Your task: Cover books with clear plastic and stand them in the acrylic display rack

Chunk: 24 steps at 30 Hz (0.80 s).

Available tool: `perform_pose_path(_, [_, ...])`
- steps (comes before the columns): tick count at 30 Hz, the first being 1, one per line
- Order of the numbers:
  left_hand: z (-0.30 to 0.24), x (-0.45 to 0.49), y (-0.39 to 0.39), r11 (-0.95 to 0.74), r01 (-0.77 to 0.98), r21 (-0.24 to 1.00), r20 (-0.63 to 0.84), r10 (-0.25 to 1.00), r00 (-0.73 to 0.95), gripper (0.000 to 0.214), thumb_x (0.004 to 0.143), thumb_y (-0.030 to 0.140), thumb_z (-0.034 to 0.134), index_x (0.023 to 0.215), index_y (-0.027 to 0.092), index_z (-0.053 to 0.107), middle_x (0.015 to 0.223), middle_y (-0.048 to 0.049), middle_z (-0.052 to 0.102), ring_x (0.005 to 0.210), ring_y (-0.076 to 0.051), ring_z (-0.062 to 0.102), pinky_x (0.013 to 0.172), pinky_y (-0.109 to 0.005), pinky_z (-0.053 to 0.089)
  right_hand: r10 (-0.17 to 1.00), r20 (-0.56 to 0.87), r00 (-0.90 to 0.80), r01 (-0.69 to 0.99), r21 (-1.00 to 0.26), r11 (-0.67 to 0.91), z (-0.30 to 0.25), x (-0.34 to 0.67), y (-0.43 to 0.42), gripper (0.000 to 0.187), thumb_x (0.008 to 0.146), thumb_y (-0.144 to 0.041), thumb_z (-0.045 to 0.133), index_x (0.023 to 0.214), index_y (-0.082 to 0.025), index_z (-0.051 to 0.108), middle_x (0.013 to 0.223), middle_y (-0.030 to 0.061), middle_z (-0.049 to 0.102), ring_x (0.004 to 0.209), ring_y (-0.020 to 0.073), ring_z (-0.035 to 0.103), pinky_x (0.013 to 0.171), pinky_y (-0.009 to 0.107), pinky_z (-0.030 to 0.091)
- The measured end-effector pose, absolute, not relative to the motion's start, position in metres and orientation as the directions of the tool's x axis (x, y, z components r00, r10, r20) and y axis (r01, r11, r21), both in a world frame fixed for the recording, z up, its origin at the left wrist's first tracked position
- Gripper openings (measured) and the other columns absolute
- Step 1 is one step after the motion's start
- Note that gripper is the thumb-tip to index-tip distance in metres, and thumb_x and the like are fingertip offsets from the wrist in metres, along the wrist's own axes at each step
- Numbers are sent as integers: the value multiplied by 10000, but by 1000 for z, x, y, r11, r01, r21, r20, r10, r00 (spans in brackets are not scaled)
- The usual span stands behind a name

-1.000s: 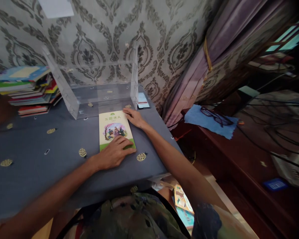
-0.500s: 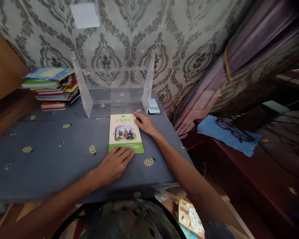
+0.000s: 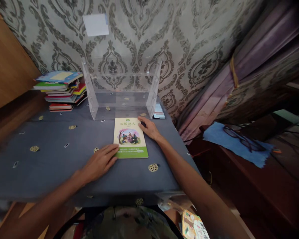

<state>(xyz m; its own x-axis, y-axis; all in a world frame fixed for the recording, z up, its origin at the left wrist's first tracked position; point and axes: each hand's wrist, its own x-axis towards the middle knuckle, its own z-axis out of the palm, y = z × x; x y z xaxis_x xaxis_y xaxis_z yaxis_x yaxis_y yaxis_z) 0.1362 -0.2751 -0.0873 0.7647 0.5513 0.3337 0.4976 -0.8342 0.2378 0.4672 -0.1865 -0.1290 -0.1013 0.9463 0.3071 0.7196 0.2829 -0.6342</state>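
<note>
A closed book (image 3: 130, 136) with a cream and green cover and a picture of seated figures lies flat on the blue-grey tablecloth (image 3: 72, 172). At its lower left corner rests my left hand (image 3: 101, 161), fingers stretched out and touching the edge. My right hand (image 3: 149, 128) lies at the upper right edge, its fingers extended and its fingertips on the cover. Just behind the book stands a clear acrylic rack (image 3: 94, 99) with see-through shelves, close to the wall.
To the left rises a stack of books (image 3: 62, 87). A phone (image 3: 159, 111) lies right of the rack. On a dark red surface at the right are a blue cloth (image 3: 214, 135) and eyeglasses (image 3: 239, 136). Another book (image 3: 193, 225) is below the table edge.
My left hand has slid left from the book's bottom edge to its lower left corner, uncovering the green band. My right hand stays at the upper right edge. The view has shifted slightly.
</note>
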Motion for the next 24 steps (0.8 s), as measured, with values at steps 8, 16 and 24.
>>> perform_pose_path(8, [-94, 157, -184, -756, 552, 351, 305, 650, 696, 413, 1025, 359, 379, 1288, 170, 635, 1368, -115, 640, 1253, -245, 608, 1099, -445, 485, 948, 303, -94, 734, -623, 272, -130, 468, -185, 479, 955, -321, 505, 1416, -198, 531, 1406, 120, 615, 1247, 290, 601, 1042, 498, 489])
perform_pose_path(16, [-103, 179, -126, -721, 590, 362, 349, 692, 632, 361, 990, 281, 388, 1193, 194, 672, 1265, -103, 670, 1139, -242, 641, 1037, -422, 500, 949, 303, -86, 740, -618, 265, -126, 465, -188, 473, 950, -304, 511, 1411, -205, 541, 1401, 113, 623, 1245, 291, 605, 1038, 485, 494])
perform_pose_path(24, [-111, 178, -124, -733, 575, 362, 410, 680, 608, 364, 979, 276, 404, 1196, 141, 664, 1251, -132, 659, 1148, -253, 614, 1040, -431, 484, 940, 323, -106, 859, -447, 250, -109, 452, -197, 407, 936, -202, 498, 1324, -173, 619, 1338, 145, 660, 1272, 310, 568, 1079, 505, 437])
